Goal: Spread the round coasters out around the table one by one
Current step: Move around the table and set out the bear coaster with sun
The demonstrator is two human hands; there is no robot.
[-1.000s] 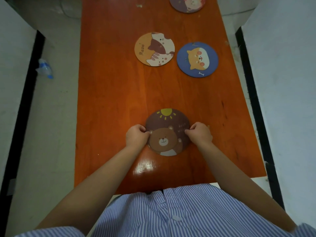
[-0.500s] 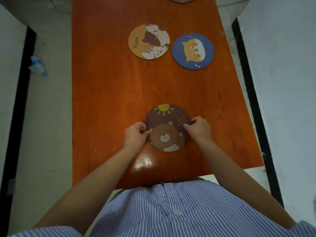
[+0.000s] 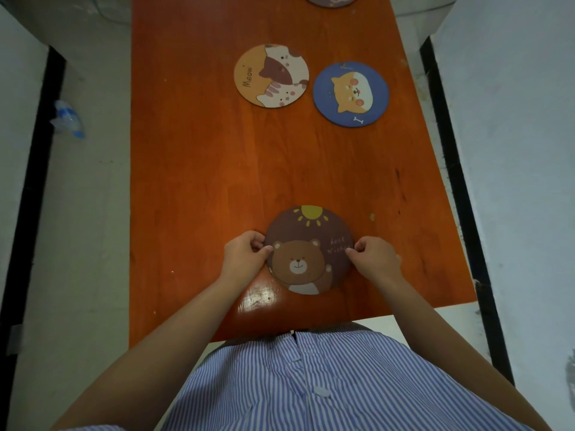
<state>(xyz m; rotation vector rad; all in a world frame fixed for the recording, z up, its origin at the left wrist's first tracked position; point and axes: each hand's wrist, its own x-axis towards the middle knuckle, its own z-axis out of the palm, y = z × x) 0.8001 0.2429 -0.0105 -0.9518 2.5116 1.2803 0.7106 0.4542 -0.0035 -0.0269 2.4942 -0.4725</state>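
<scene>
Left hand (image 3: pixel 244 255): we see fingers pinched on the bear coaster's (image 3: pixel 309 248) left edge.
Right hand (image 3: pixel 375 258): fingers pinched on its right edge.
Bear coaster: lower centre, on table (image 3: pixel 193 181).
Others: 2 coasters upper centre, cat (image 3: pixel 271 75) and dog (image 3: pixel 351 94).

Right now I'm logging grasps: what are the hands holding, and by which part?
Both hold the brown bear coaster by its rim: the left hand pinches the left edge, the right hand the right edge, low over the table.
</scene>
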